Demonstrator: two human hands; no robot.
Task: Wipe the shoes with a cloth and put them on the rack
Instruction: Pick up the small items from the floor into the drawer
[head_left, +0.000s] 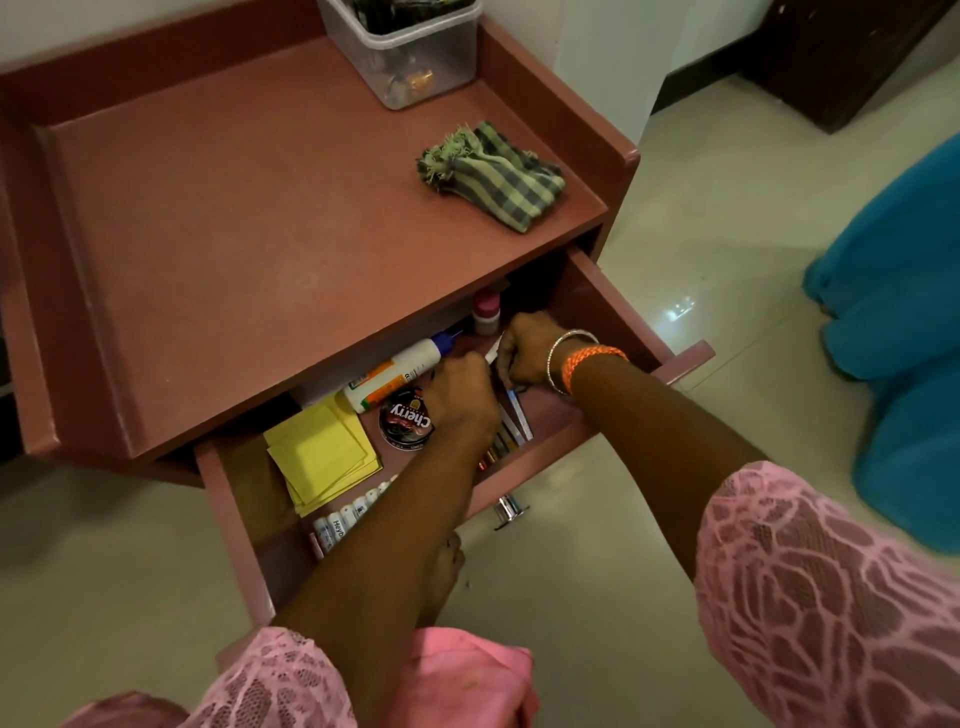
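Checked cloth lies folded on the pink cabinet top, near its right rim and well apart from both hands, which reach into the open drawer below it. Left hand hovers curled beside the Cherry polish tin; what it grips, if anything, I cannot tell. Right hand, fingers curled, pinches a thin white stick-like item deeper in the drawer. Glue bottle and yellow papers lie left of the tin.

a home: bedside cabinet, tiled floor, junk drawer
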